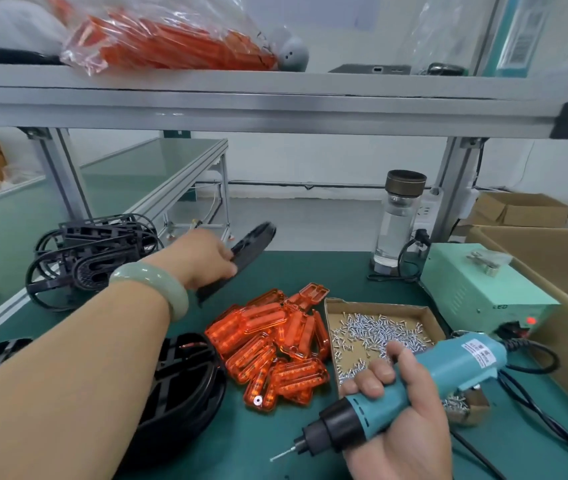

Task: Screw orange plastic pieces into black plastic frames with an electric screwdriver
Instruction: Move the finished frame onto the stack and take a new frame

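I am holding a flat black plastic frame [249, 249] in my left hand [203, 258] near the tabletop's [310, 271] far edge, its long axis slanting up toward the far right. Nothing looks screwed onto it yet. The translucent orange plastic pieces [275, 348] are lying heaped mid-tabletop. My right hand [404, 431] is gripping the teal electric screwdriver [414, 382], bit pointing near-left.

Motion-blurred black frame [248, 251], fingers [224, 253] of left hand [203, 258] partly hidden beneath, cardboard box [559, 306] cropped right
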Available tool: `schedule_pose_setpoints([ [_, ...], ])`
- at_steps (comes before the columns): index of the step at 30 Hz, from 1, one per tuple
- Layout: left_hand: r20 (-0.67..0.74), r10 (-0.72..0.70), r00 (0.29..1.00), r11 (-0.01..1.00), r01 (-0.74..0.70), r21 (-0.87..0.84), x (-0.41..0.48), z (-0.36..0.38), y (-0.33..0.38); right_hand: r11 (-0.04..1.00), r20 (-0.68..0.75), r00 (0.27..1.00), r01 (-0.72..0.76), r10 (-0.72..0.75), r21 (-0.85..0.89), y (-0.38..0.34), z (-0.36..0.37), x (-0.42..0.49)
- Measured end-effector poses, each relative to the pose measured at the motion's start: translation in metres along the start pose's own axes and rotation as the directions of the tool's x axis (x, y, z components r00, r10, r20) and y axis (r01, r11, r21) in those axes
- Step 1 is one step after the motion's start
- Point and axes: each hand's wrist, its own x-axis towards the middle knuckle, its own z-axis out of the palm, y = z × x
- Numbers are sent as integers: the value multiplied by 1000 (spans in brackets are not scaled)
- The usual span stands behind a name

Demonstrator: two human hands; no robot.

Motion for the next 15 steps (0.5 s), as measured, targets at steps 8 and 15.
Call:
schedule_pose_setpoints([
  [8, -114, 142, 983, 511, -172, -842, -105, -7, 43, 998, 42, 998, 56, -56, -9, -8, -6, -3],
  [15, -66, 201, 977, 559, -169, -812, -166, 29, 31, 987, -28, 987, 159, -159, -12, -16, -5, 2],
])
